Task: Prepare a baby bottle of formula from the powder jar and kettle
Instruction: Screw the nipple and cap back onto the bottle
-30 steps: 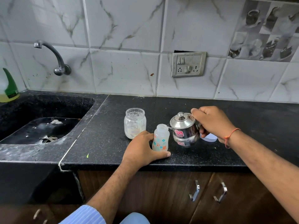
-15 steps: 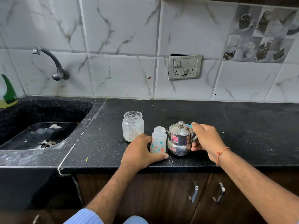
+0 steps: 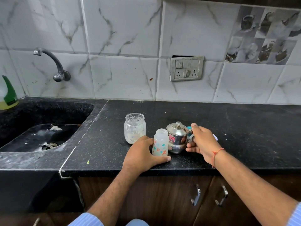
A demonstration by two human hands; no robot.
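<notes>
A small translucent baby bottle [image 3: 160, 142] with orange and teal prints stands open-topped near the counter's front edge. My left hand [image 3: 143, 154] wraps around its left side and base. Right beside it a steel kettle [image 3: 176, 138] with a knobbed lid rests upright on the black counter [image 3: 244, 128]. My right hand [image 3: 203, 142] grips the kettle's handle from the right. Behind and left of the bottle stands a lidless glass powder jar [image 3: 134, 128], with white powder at its bottom. A teal-rimmed bottle part [image 3: 189, 128] peeks out behind the kettle handle.
A black sink [image 3: 40, 136] lies to the left under a wall tap [image 3: 53, 64]. A green-topped soap bottle [image 3: 8, 93] sits at the far left. A switch socket [image 3: 186, 68] is on the tiled wall. Something white [image 3: 215, 137] shows behind my right hand.
The kettle was tilted with its spout at the bottle a second ago; it came down and now stands upright on the counter. My left hand has stayed on the bottle.
</notes>
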